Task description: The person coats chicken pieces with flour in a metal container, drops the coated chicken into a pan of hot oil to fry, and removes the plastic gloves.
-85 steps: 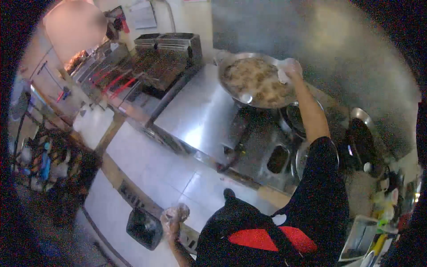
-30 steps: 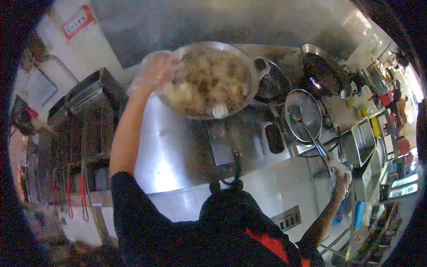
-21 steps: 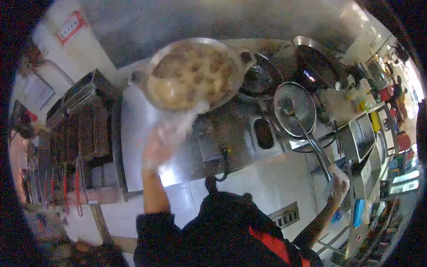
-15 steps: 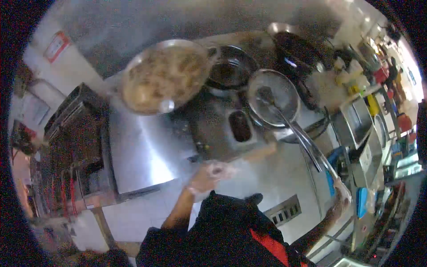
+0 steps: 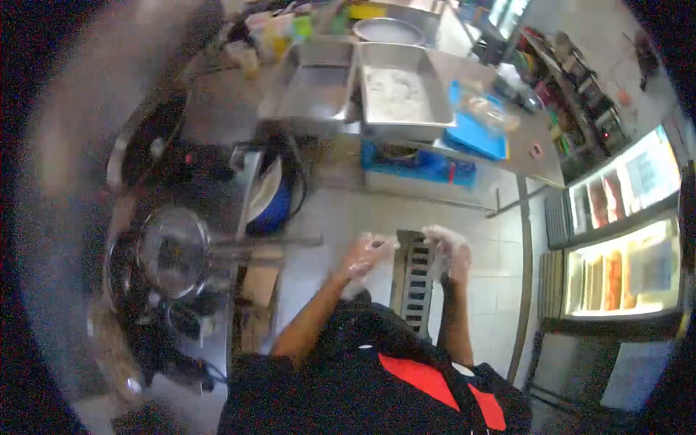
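Observation:
My left hand (image 5: 365, 261), in a thin clear plastic glove, is held in front of my body over the floor. Its blurred fingers are loosely bent and apart, and I see nothing in them. Level with it on the right, my right hand (image 5: 451, 252) wears the same kind of glove. Its fingers reach inward toward the left hand without touching it, and it looks bare of any object. Between and below the hands lies a slotted floor drain (image 5: 416, 286). Left of them, a round strainer (image 5: 174, 250) rests over the stove, its long handle pointing toward me.
Ahead stands a worktable with an empty-looking steel tray (image 5: 317, 83), a steel tray of white powder (image 5: 400, 94) and a blue tray (image 5: 475, 134). A lit glass-door fridge (image 5: 620, 279) is on the right. A dark wok (image 5: 148, 141) sits on the stove at left.
My view has swung right, from the stove to the worktable and fridge. My right hand has left the strainer's long handle and come in near my left hand.

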Available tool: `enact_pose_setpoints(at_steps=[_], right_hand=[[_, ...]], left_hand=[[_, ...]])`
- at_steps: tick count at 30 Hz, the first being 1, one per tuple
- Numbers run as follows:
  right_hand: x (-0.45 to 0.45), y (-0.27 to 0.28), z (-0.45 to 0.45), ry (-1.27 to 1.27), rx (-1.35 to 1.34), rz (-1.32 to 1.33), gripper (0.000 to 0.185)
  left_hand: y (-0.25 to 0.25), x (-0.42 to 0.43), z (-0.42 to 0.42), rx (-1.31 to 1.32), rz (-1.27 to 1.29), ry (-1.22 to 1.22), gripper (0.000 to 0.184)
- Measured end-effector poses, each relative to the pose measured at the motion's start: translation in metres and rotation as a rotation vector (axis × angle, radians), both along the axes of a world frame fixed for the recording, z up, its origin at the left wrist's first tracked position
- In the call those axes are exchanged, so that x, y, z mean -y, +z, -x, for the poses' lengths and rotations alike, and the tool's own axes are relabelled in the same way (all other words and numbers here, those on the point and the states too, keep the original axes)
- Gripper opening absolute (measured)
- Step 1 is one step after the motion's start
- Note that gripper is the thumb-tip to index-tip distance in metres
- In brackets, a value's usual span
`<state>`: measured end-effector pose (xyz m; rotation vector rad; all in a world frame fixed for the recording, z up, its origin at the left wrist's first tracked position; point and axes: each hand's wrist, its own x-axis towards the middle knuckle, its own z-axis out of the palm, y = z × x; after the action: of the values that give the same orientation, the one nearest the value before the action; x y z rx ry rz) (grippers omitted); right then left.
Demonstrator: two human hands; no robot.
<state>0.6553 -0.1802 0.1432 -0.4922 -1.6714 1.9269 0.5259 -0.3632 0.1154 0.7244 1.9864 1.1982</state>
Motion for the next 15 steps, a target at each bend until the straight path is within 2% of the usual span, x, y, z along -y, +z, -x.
enact_pose_setpoints(at_steps=[1,3,6,9,10,12,13,14,15], right_hand=[[-0.009,-0.008,-0.004,-0.109,-0.005,0.159,0.027],[-0.031,-0.034,-0.003,-0.192,0.161,0.035,0.027],[-0.058,-0.055,-0.016,-0.181,0.298,-0.117,0.037],[-0.085,-0.056,0.011,-0.297,0.536,-0.339,0.033],[-0.097,-0.062,0.029,-0.41,0.507,-0.314,0.029],[-0.121,-0.052,0.069,-0.506,0.448,-0.48,0.025],[-0.133,-0.048,0.088,-0.558,0.423,-0.565,0.023],[-0.153,-0.044,0.112,-0.624,0.437,-0.875,0.024],[-0.17,-0.037,0.139,-0.606,0.315,-0.724,0.025]], left_hand=[[-0.004,-0.033,0.018,0.001,-0.015,-0.028,0.035],[-0.004,-0.09,0.058,0.098,-0.133,-0.06,0.041],[0.023,-0.148,0.104,-0.25,-0.132,0.104,0.043],[0.026,-0.196,0.156,0.022,-0.322,0.224,0.042],[0.021,-0.215,0.178,0.122,-0.323,0.182,0.043],[0.017,-0.243,0.2,-0.049,-0.394,0.067,0.045],[0.022,-0.252,0.214,0.054,-0.339,-0.143,0.044],[0.059,-0.254,0.225,0.149,-0.271,-0.353,0.045],[0.071,-0.259,0.226,0.088,-0.346,-0.377,0.037]])
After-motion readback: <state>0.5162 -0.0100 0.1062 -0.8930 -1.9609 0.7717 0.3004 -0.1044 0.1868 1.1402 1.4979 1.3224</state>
